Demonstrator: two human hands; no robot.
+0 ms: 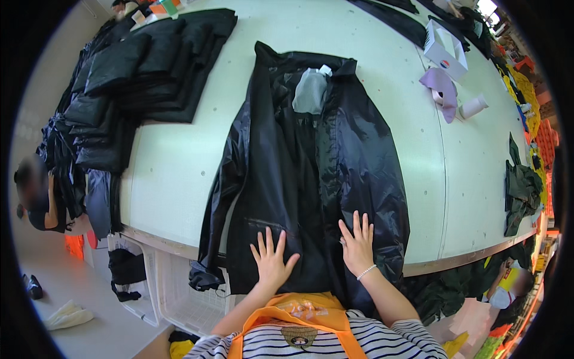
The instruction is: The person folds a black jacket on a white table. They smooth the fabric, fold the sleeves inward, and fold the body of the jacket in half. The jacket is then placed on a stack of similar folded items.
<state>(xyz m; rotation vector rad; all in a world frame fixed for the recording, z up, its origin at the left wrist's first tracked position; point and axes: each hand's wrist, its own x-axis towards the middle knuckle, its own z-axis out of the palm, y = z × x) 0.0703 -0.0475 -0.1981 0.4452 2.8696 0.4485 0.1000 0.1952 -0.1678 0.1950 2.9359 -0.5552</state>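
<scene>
Pale green worktop (179,173), wide, with a black jacket (311,179) spread flat front-up, collar at the far end, hem hanging over the near edge. Grey pouch (310,91) lies at the collar.

Left hand (272,260) is flat on the lower left front panel, fingers splayed, nothing gripped. Right hand (357,245) is flat on the lower right panel, likewise spread and empty; beaded bracelet (366,272) on that wrist. Both palms press down near the hem, either side of the centre front.

Looks like a smoothing pass. To do it well: keep palms flat, stroke outward from the centre line toward the side seams, push trapped air out of the shiny fabric. Left sleeve (212,239) droops off the worktop edge and would want pulling back up first. Centre front seems slightly rucked, though dark cloth makes creases hard to read.

Stack of folded black garments (143,66) sits far left, white box (445,51) and tape roll (473,106) far right, well apart from the hands.
</scene>
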